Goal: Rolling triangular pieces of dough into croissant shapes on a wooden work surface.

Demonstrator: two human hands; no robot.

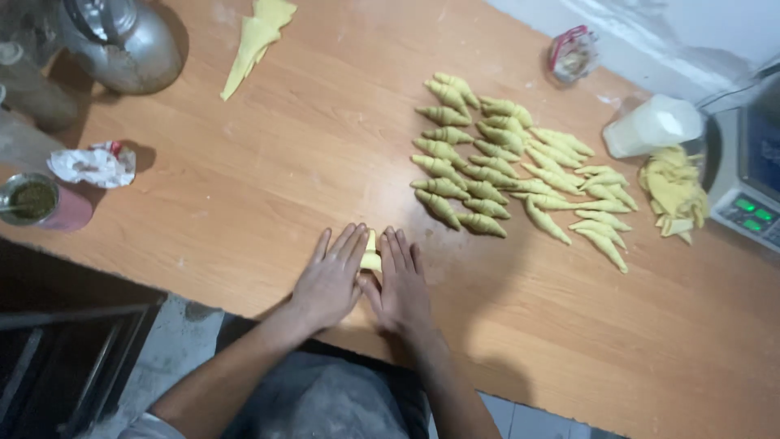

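My left hand (329, 280) and my right hand (403, 284) lie flat side by side on the wooden table (268, 171), fingers pointing away from me. Between and partly under them is a small piece of yellow dough (371, 254); only a narrow strip of it shows. Both palms press on it. To the right, several rolled, pointed yellow dough pieces (504, 167) lie in rows. Cut triangular dough strips (256, 41) rest at the far edge of the table.
A metal kettle (122, 41) stands at the far left. A crumpled wrapper (93, 165) and a pink cup (45, 203) sit at the left edge. A plastic tub (654, 126), dough scraps (673, 191) and a scale (751, 175) are at right.
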